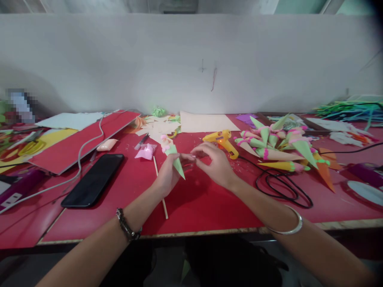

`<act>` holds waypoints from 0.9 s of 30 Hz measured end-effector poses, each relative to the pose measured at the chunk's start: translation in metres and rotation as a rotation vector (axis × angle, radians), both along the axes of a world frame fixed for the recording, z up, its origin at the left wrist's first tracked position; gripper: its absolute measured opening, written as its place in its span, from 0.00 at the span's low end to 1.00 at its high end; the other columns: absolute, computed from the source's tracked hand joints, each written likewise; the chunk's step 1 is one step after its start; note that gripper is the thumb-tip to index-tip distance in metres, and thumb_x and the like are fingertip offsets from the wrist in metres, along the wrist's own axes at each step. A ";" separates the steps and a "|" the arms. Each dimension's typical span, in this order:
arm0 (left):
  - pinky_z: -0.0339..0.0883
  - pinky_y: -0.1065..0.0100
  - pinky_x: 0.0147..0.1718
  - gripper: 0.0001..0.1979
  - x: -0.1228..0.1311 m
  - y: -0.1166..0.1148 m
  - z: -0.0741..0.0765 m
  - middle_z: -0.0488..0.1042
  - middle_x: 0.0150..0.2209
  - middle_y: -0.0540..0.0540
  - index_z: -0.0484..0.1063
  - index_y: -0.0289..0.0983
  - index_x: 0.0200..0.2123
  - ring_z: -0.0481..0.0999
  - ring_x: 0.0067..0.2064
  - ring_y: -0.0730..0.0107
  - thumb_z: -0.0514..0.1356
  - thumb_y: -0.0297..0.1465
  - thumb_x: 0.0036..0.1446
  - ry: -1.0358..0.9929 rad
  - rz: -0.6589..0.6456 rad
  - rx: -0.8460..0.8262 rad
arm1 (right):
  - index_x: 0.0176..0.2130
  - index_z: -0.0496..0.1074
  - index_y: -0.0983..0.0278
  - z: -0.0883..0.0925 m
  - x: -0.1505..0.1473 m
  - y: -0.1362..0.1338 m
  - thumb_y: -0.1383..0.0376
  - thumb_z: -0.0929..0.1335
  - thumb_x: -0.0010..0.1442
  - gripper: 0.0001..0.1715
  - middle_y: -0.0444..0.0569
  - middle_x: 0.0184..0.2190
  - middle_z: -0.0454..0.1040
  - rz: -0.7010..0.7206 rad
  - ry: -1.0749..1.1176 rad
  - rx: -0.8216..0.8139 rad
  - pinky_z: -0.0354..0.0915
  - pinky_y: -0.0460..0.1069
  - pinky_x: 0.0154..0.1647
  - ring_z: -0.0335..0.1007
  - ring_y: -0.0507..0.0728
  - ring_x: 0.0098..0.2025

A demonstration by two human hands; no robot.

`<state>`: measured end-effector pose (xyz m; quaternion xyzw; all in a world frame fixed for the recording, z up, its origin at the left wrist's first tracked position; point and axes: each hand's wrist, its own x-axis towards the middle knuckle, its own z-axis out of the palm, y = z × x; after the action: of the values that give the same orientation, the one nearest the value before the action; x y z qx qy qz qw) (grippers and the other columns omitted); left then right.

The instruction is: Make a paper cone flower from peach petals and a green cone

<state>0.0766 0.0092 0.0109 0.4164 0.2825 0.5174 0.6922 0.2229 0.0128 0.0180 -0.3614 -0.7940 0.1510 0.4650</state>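
My left hand [169,172] is closed around a pale green paper cone [178,163], its point slanting down to the right and pink trim at its upper end. Right beside it, my right hand [216,160] has its thumb and forefinger pinched at the left fingertips, on something too small to make out. Behind my right hand lies a yellow glue gun [223,140] with a lit orange light. A thin wooden stick [164,205] passes under my left hand. Pink clay in a wrapper [146,152] sits to the left of the cone.
A black phone [93,180] and a red board [80,139] lie at the left. On the right are a pile of finished cones [271,140] and a coiled black cable [284,191]. Cream paper [206,122] lies at the back, before a grey partition [134,63].
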 end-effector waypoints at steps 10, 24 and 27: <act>0.63 0.69 0.35 0.16 -0.003 0.001 -0.001 0.72 0.25 0.46 0.72 0.34 0.19 0.69 0.35 0.67 0.48 0.32 0.47 0.010 0.005 0.004 | 0.31 0.70 0.62 0.001 -0.005 -0.005 0.69 0.63 0.54 0.06 0.47 0.30 0.67 0.034 0.062 -0.020 0.62 0.50 0.35 0.64 0.53 0.34; 0.61 0.71 0.32 0.16 -0.002 -0.004 0.003 0.68 0.27 0.43 0.71 0.32 0.19 0.66 0.33 0.68 0.48 0.33 0.46 0.052 -0.139 0.049 | 0.31 0.72 0.64 -0.002 0.004 0.009 0.60 0.65 0.54 0.10 0.43 0.24 0.69 0.057 0.614 -0.367 0.65 0.46 0.29 0.64 0.48 0.25; 0.60 0.71 0.31 0.14 -0.001 -0.004 0.003 0.67 0.26 0.44 0.71 0.32 0.19 0.65 0.32 0.69 0.49 0.34 0.46 0.040 -0.179 0.049 | 0.31 0.73 0.64 -0.002 0.002 0.007 0.61 0.67 0.51 0.09 0.43 0.25 0.71 0.095 0.630 -0.425 0.66 0.46 0.30 0.65 0.48 0.25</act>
<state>0.0752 0.0047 0.0137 0.4671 0.2453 0.4517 0.7194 0.2250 0.0195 0.0156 -0.3483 -0.5792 0.4373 0.5933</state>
